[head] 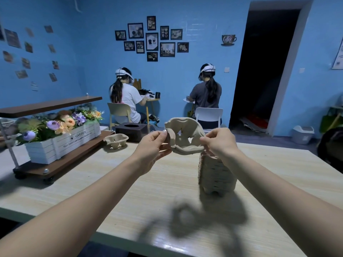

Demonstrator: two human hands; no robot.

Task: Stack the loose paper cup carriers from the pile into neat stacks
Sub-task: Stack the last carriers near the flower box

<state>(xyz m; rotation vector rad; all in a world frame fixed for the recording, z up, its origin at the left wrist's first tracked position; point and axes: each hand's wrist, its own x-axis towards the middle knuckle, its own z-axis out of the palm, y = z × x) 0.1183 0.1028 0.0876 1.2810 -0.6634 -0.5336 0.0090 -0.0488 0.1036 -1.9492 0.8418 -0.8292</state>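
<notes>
A beige pulp cup carrier (183,135) hangs in the air above the table, tilted with its cup holes facing me. My left hand (154,145) pinches its left edge and my right hand (220,140) pinches its right edge. Directly below my right hand stands a tall stack of carriers (216,175) on the light wooden table (111,182); my right hand hides its top. One more loose carrier (116,140) lies upright on the table at the far left, apart from both hands.
A dark tissue box (132,130) sits behind the loose carrier. A wooden shelf unit holding a white flower planter (61,143) occupies the table's left side. Two seated people work at small tables by the far wall. A dark doorway opens at the right.
</notes>
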